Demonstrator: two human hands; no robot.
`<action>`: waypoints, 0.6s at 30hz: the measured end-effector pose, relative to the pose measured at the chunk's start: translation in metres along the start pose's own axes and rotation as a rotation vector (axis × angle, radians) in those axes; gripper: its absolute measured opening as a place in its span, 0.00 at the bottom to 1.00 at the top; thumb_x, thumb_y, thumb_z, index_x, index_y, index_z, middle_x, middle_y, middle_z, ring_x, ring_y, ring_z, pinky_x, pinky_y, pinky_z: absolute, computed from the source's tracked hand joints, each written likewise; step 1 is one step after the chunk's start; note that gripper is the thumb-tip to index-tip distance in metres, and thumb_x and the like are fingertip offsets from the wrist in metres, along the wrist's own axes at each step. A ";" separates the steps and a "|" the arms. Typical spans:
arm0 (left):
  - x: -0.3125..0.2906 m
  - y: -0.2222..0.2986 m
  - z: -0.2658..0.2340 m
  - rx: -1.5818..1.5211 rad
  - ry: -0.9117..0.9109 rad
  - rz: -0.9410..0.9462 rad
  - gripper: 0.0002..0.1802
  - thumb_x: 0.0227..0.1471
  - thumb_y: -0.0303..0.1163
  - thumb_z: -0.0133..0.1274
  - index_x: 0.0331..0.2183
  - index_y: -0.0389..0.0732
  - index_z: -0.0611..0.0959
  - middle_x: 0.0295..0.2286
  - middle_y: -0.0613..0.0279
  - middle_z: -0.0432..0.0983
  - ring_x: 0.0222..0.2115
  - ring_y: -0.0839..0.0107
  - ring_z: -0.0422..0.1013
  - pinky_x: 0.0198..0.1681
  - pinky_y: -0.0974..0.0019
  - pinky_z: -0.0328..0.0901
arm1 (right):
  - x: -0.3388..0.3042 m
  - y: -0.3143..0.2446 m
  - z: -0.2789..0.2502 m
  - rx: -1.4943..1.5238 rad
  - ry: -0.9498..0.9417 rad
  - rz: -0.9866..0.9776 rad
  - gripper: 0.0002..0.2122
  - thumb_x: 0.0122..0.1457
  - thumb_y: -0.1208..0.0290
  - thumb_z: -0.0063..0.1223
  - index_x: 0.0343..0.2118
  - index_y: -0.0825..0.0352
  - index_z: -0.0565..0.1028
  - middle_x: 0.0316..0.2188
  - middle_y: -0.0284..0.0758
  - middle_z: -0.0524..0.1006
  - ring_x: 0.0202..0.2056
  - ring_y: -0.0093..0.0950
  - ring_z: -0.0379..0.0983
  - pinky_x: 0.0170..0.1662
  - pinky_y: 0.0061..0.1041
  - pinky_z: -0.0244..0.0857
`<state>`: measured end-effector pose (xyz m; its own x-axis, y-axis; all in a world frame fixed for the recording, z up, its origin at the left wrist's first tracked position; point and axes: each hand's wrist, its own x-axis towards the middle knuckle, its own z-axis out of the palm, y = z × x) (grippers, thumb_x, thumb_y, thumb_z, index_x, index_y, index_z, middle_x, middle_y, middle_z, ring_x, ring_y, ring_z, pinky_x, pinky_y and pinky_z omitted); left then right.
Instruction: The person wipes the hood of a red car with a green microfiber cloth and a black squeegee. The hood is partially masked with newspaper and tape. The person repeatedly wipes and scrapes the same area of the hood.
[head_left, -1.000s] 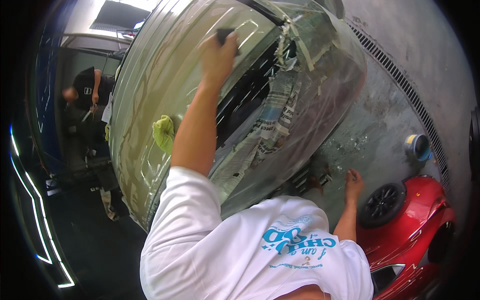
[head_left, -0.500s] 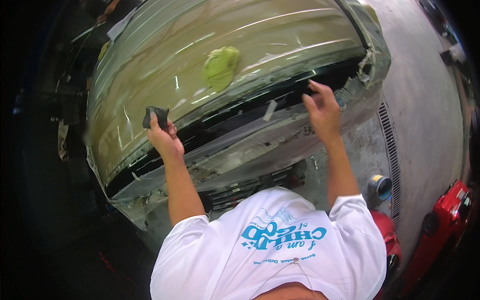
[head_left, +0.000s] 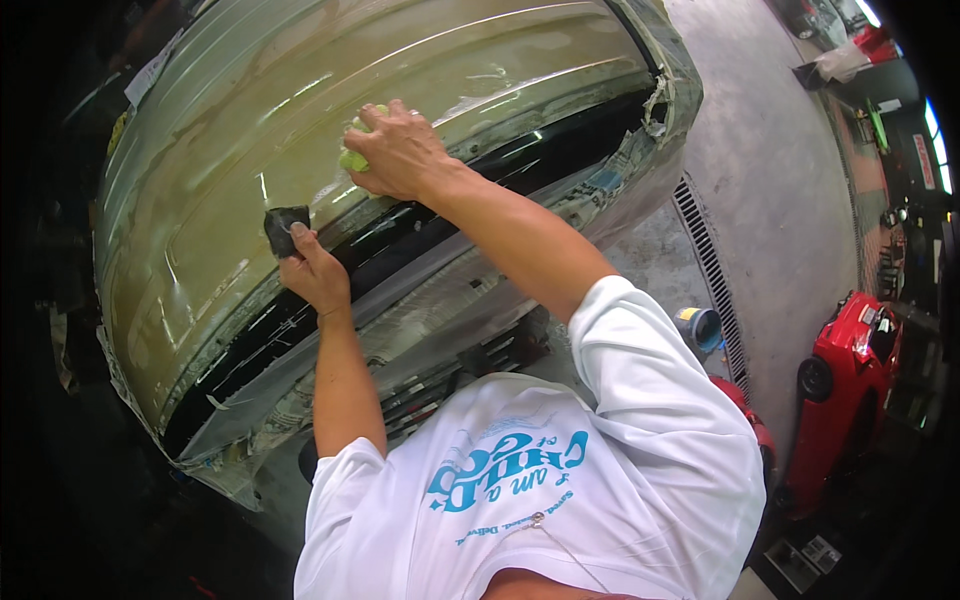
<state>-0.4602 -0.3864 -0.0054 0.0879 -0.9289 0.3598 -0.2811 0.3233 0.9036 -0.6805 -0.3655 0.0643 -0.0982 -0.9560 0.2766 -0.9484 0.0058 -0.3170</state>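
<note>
A wet, tan-coloured vehicle roof (head_left: 400,75) with long ridges spreads out in front of me. Between its thumb and fingers my left hand (head_left: 318,275) pinches a dark grey square sheet (head_left: 282,232), which looks like sandpaper, just above the roof's near edge. My right hand (head_left: 402,150) has its fingers wrapped round a yellow-green cloth (head_left: 352,160) on the roof. Most of the cloth is hidden by that hand. A glossy black strip (head_left: 520,155) runs along the roof's near side, below both hands.
Masking paper and clear plastic sheeting (head_left: 440,290) hang along the near side. At right on the concrete floor (head_left: 760,150) stands an open can (head_left: 700,328) beside a drain grate (head_left: 712,270). A red car (head_left: 845,370) stands farther right.
My right hand has moved left and taken hold of the cloth, which lay loose on the roof. My left hand still holds the dark sheet. The whole view has shifted.
</note>
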 end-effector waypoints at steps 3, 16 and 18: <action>-0.002 0.015 0.003 0.078 0.031 0.023 0.22 0.68 0.42 0.52 0.35 0.29 0.83 0.26 0.60 0.80 0.28 0.73 0.73 0.33 0.67 0.67 | -0.023 0.048 -0.022 -0.084 0.015 0.019 0.23 0.51 0.51 0.68 0.47 0.59 0.81 0.50 0.45 0.76 0.51 0.48 0.75 0.50 0.46 0.75; -0.002 0.018 0.011 0.338 0.080 0.073 0.23 0.69 0.45 0.51 0.33 0.33 0.82 0.23 0.64 0.76 0.25 0.76 0.70 0.31 0.68 0.65 | -0.054 0.335 -0.118 -0.288 0.294 0.233 0.23 0.55 0.48 0.63 0.45 0.64 0.81 0.43 0.43 0.83 0.47 0.44 0.81 0.51 0.41 0.77; -0.003 0.011 0.004 0.374 0.111 0.074 0.23 0.69 0.45 0.51 0.33 0.33 0.82 0.23 0.63 0.76 0.25 0.75 0.71 0.31 0.68 0.65 | -0.047 0.253 -0.100 -0.105 0.241 0.053 0.24 0.55 0.48 0.64 0.47 0.64 0.81 0.43 0.47 0.81 0.47 0.47 0.80 0.55 0.40 0.74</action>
<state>-0.4674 -0.3808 0.0023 0.1517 -0.8736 0.4623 -0.6177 0.2814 0.7343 -0.9461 -0.2897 0.0622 -0.2055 -0.8563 0.4739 -0.9649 0.0964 -0.2443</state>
